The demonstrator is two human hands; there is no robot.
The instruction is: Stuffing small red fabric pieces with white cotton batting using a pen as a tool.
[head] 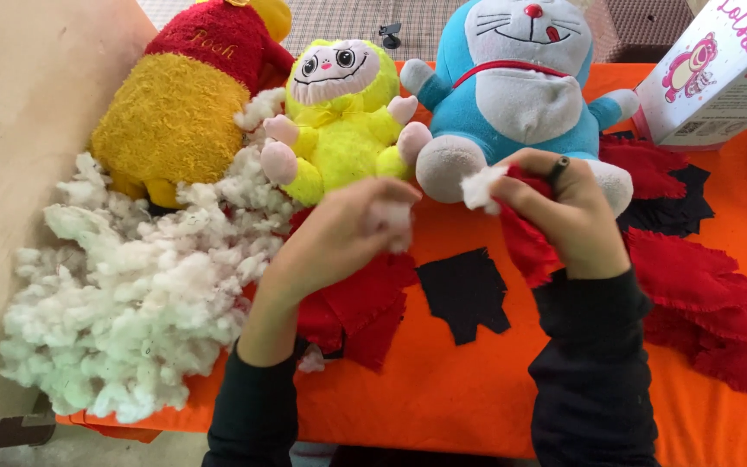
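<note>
My left hand (347,229) pinches a small tuft of white stuffing (393,223) above the orange tabletop (443,380). My right hand (568,212) grips a red fabric piece (525,238), with another wad of white stuffing (480,188) poking out of its top by my fingertips. A dark ring sits on one right finger. The two hands are close together, just in front of the plush toys. Under my left wrist lie more red fabric pieces (360,307).
A big heap of white stuffing (131,285) lies at left. Behind stand a yellow-and-red plush bear (179,104), a yellow plush (343,121) and a blue-white plush cat (512,86). Black fabric (464,294), red scraps (711,303) and a white box (715,73) sit right.
</note>
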